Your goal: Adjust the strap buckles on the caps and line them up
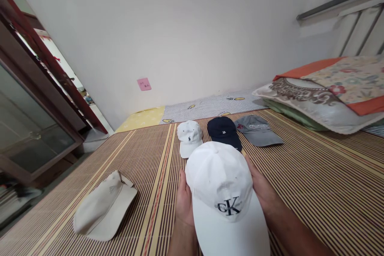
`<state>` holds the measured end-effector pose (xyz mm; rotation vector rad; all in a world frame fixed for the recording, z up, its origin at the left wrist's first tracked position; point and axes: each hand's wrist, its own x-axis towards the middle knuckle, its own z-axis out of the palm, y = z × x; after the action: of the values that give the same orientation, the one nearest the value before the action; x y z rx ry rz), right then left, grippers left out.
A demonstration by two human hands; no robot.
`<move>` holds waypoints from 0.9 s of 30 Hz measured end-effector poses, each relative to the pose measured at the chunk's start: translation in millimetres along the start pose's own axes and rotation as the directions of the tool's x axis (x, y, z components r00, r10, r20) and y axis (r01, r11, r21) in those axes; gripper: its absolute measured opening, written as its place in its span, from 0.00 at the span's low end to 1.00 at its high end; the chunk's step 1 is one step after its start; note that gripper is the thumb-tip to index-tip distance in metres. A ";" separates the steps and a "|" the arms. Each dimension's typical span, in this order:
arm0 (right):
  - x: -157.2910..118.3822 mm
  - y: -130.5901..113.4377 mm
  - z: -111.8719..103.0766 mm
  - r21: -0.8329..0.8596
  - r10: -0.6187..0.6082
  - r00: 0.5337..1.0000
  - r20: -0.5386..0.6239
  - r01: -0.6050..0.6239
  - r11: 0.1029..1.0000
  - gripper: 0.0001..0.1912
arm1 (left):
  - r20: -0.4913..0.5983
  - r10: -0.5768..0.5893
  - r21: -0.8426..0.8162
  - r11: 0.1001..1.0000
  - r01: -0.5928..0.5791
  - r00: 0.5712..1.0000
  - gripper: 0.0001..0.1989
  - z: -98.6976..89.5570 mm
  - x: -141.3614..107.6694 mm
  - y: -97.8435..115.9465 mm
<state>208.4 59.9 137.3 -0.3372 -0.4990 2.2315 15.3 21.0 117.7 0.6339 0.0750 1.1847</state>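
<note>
A white cap with a dark "CK" logo (223, 180) is held up between both hands, its brim toward me. My left hand (183, 200) grips its left side, and my right hand (261, 186) grips its right side; the fingers are partly hidden behind the cap. Beyond it on the striped mat lie a smaller-looking white cap (189, 134), a navy cap (222, 129) partly covered by the held one, and a grey cap (256, 130) beside the navy one. A beige cap (103, 206) rests on its side at the left.
The striped bamboo mat (144, 160) covers the bed up to a patterned sheet (204, 106) by the wall. Pillows (312, 104) with an orange-edged floral cloth (354, 76) are at the right. A pink note (144, 84) is on the wall, and a glass-panelled door (33, 124) stands left.
</note>
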 end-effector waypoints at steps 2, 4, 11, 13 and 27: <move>0.3 -0.8 -1.9 -0.007 0.012 1.000 0.012 -0.012 1.000 0.39 | 0.007 -0.003 0.010 1.000 0.003 1.000 0.39 3.3 1.4 -0.4; 1.3 -1.7 -5.3 0.011 0.028 1.000 0.002 -0.028 1.000 0.38 | 0.025 -0.010 0.009 1.000 0.009 1.000 0.41 5.8 1.9 -0.4; 2.0 -7.4 -11.7 0.003 0.010 1.000 -0.028 -0.010 1.000 0.36 | 0.080 -0.004 0.029 1.000 0.002 0.997 0.51 8.7 -3.7 -7.8; -0.3 -9.9 -8.3 -0.016 -0.001 1.000 -0.007 0.001 1.000 0.35 | 0.067 -0.044 0.027 0.999 0.042 0.997 0.55 7.6 -5.9 -12.8; -2.0 -10.4 -5.1 -0.026 0.000 1.000 -0.013 -0.001 1.000 0.35 | 0.005 -0.047 -0.008 0.999 0.047 0.999 0.51 7.8 -6.4 -17.1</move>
<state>218.5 65.8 137.7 -0.3654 -0.5207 2.2237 30.0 8.2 113.9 0.6249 0.0806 1.1380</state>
